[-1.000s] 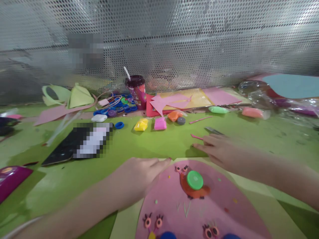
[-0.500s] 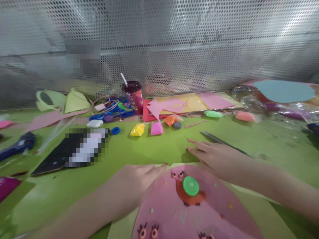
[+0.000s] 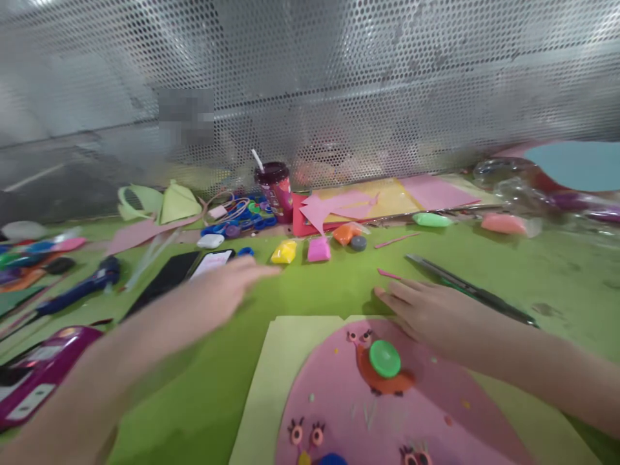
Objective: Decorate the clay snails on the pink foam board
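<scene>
Left hand (image 3: 220, 290) is out over the table (image 3: 339, 284), fingers stretched forward and loosely spread, palm down, nothing in its grip. It is blurred, but it looks empty, and its fingertips point toward the yellow clay packet (image 3: 284, 252) lying just beyond them. Under and beside that hand lies a black phone (image 3: 186, 271) with its screen lit at the far end.

Right hand (image 3: 426, 310) lies flat, fingers open and together, holding nothing, pressing down on the far right corner of the pale yellow-green card (image 3: 271, 374). Just past its fingertips sits a thin pink clay strip (image 3: 387, 274), and beside it a long pair of dark tweezers (image 3: 465, 287) runs off to the right.

On the card sits the pink paper oval (image 3: 339, 400), and this is where the work shows. One orange clay snail (image 3: 385, 374) looks finished: body, eye stalks, green disc shell (image 3: 384, 358). Small coloured dots are scattered over the pink. Lower down, two more pairs of lashed eyes with blue and yellow bits appear at the frame's edge, so I judge those figures only partly built, though they are cut off.

Farther out wait the supplies: pink clay packet (image 3: 318, 249), orange clay (image 3: 345, 233), a grey lump (image 3: 358, 243), a maroon drink cup with straw (image 3: 276, 190), stacked coloured paper (image 3: 382, 197), a blue glue gun (image 3: 82, 290) at far left.
</scene>
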Tool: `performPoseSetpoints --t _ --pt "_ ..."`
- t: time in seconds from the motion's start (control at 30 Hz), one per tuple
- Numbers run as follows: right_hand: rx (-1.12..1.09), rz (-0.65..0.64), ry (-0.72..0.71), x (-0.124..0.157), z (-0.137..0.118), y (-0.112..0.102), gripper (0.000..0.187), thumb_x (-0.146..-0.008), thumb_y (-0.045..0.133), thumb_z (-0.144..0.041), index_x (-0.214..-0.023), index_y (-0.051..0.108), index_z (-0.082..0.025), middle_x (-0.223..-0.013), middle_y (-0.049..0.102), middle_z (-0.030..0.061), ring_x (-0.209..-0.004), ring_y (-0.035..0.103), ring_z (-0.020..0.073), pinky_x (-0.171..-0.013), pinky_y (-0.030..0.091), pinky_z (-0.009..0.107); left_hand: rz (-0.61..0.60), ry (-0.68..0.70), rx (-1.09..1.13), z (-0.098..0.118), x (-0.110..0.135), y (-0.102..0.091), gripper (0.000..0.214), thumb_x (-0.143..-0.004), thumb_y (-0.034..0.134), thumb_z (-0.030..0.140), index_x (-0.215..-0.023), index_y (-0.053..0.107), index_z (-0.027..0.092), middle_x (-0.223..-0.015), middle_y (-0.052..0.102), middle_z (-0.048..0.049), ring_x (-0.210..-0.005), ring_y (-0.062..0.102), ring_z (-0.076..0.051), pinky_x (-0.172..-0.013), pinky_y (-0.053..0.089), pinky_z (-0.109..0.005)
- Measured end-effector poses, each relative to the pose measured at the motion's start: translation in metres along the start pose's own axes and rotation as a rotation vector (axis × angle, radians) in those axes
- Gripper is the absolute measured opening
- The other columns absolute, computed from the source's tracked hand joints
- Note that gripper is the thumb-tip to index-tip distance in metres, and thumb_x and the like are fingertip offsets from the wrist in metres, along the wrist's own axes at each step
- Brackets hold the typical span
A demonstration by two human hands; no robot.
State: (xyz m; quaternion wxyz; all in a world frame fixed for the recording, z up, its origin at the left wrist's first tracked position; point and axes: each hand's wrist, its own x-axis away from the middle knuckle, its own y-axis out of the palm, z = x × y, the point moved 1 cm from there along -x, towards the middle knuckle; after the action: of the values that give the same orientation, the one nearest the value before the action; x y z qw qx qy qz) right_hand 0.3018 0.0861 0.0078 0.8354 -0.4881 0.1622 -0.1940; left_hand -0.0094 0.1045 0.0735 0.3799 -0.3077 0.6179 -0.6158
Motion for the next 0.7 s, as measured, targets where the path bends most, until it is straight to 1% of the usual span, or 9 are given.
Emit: performPoseSetpoints --t 0.07,0.13,0.17,0.23,0.27,0.33,0.4,0.5,0.7 --pt "0.003 0.039 -0.007 0.001 0.000 0.004 0.027 -0.068 0.053 -0.007 -0.090 0.070 -0.011 -0.112 0.063 0.0148 -0.101 0.058 0.0293 -0.085 0.052 0.042 0.043 -0.280 -0.069 -0.036 0.002 -0.019 0.041 -0.093 0.026 0.020 -0.120 0.055 0.017 -0.085 0.062 0.0007 -0.069 0.059 -0.014 -0.070 0.046 -0.027" --pt "0.008 0.063 -0.010 0.002 0.000 0.005 0.027 -0.069 0.051 -0.007 -0.088 0.070 -0.011 -0.113 0.062 0.0146 -0.104 0.056 0.0297 -0.084 0.051 0.042 -0.051 -0.546 -0.044 -0.072 0.007 -0.025 0.038 -0.092 0.025 0.024 -0.108 0.057 0.011 -0.071 0.057 0.0035 -0.055 0.056 -0.012 -0.064 0.045 -0.027" --pt "0.011 0.072 -0.013 0.002 0.000 0.005 0.027 -0.069 0.050 -0.006 -0.087 0.070 -0.012 -0.113 0.062 0.0144 -0.106 0.055 0.0296 -0.085 0.051 0.042 -0.117 -0.610 -0.009 -0.088 0.010 -0.024 0.035 -0.092 0.027 0.028 -0.100 0.057 0.011 -0.066 0.055 0.0050 -0.055 0.056 -0.012 -0.062 0.045 -0.025" --pt "0.014 0.087 -0.026 0.003 0.001 0.006 0.027 -0.070 0.049 -0.006 -0.086 0.069 -0.012 -0.114 0.062 0.0143 -0.108 0.054 0.0292 -0.087 0.050 0.043 -0.157 -0.640 0.006 -0.111 0.017 -0.015 0.039 -0.091 0.036 0.043 -0.080 0.058 0.012 -0.060 0.052 0.0051 -0.055 0.055 -0.012 -0.055 0.043 -0.021" --pt "0.014 0.094 -0.033 0.003 0.001 0.006 0.026 -0.071 0.048 -0.007 -0.086 0.069 -0.012 -0.114 0.062 0.0145 -0.108 0.054 0.0291 -0.087 0.050 0.043 -0.168 -0.648 0.021 -0.118 0.020 -0.010 0.048 -0.091 0.034 0.051 -0.074 0.057 0.013 -0.060 0.052 0.0043 -0.056 0.054 -0.012 -0.052 0.044 -0.020" --pt "0.013 0.107 -0.041 0.003 0.002 0.008 0.026 -0.073 0.047 -0.007 -0.086 0.069 -0.011 -0.113 0.062 0.0153 -0.107 0.055 0.0295 -0.087 0.050 0.043 -0.171 -0.668 0.062 -0.126 0.025 0.002 0.063 -0.089 0.026 0.064 -0.071 0.057 0.013 -0.061 0.052 0.0025 -0.059 0.054 -0.013 -0.049 0.046 -0.019" --pt "0.012 0.115 -0.042 0.003 0.003 0.009 0.026 -0.073 0.047 -0.007 -0.088 0.068 -0.010 -0.113 0.061 0.0159 -0.105 0.056 0.0294 -0.085 0.050 0.043 -0.164 -0.667 0.121 -0.128 0.029 0.011 0.071 -0.086 0.020 0.071 -0.073 0.058 0.012 -0.063 0.051 0.0017 -0.062 0.054 -0.012 -0.048 0.049 -0.019" --pt "0.013 0.119 -0.041 0.003 0.004 0.011 0.028 -0.073 0.046 -0.007 -0.091 0.068 -0.011 -0.113 0.061 0.0153 -0.104 0.057 0.0286 -0.084 0.050 0.043 -0.170 -0.626 0.153 -0.131 0.030 0.019 0.073 -0.085 0.019 0.073 -0.072 0.058 0.012 -0.062 0.050 0.0031 -0.058 0.051 -0.009 -0.048 0.050 -0.017" --pt "0.015 0.113 -0.028 0.004 0.003 0.009 0.030 -0.073 0.045 -0.007 -0.092 0.068 -0.010 -0.115 0.061 0.0154 -0.104 0.056 0.0291 -0.083 0.051 0.043 -0.166 -0.559 0.102 -0.137 0.029 0.028 0.071 -0.086 0.023 0.071 -0.068 0.057 0.011 -0.056 0.048 0.0049 -0.048 0.047 -0.006 -0.041 0.043 -0.013"
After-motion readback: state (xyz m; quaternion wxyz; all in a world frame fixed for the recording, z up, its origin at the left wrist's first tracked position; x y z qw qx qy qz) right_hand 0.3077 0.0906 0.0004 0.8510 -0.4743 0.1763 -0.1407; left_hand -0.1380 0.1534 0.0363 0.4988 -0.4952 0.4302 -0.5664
